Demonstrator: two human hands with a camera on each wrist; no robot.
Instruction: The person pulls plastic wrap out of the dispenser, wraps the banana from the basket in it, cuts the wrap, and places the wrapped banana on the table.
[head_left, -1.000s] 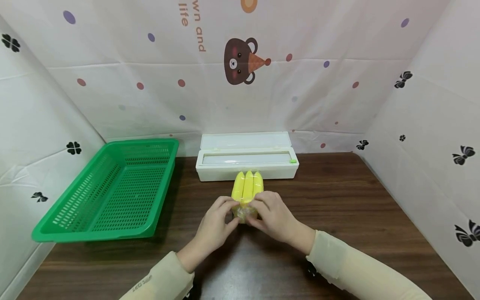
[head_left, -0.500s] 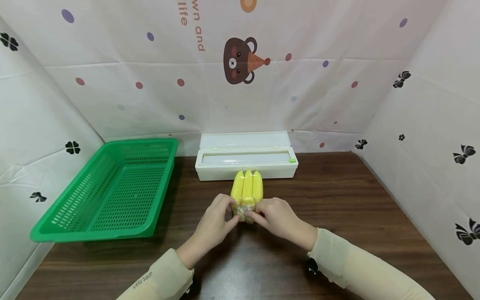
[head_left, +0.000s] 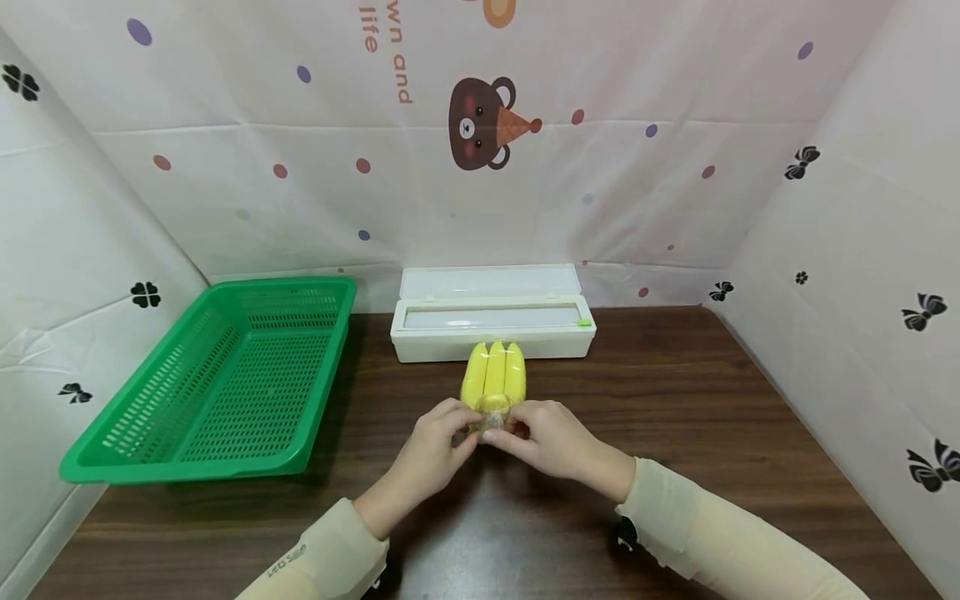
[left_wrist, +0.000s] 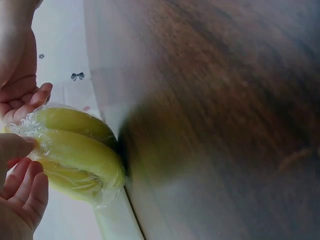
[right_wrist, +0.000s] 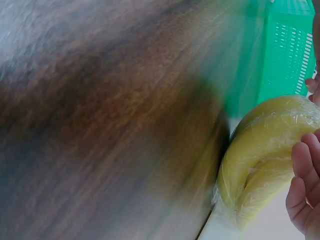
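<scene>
A bunch of yellow bananas (head_left: 495, 371) in clear cling film lies at the middle of the table, tips toward the back. In the left wrist view, film wrinkles over the bananas (left_wrist: 80, 145) and bunches up at the stem end. My left hand (head_left: 435, 442) pinches the film from the left, thumb below the fingers. From the right, my right hand (head_left: 558, 437) grips the same end, its thumb laid across the gathered film. The right wrist view shows the curved side of the bananas (right_wrist: 260, 135) beside the curled right fingers (right_wrist: 302, 160). The underside is hidden.
Just behind the bananas stands a long white cling film dispenser (head_left: 495, 343), lid raised, with a green slider (head_left: 584, 322). A green slotted basket (head_left: 180, 477) sits at the left. Patterned white sheeting (head_left: 300, 200) closes off the back and sides of the brown table (head_left: 675, 400).
My right thumb has come left across the stem end, and its fingers have drawn in and lower. The left fingers have also come down slightly. Bananas, basket and dispenser stay put.
</scene>
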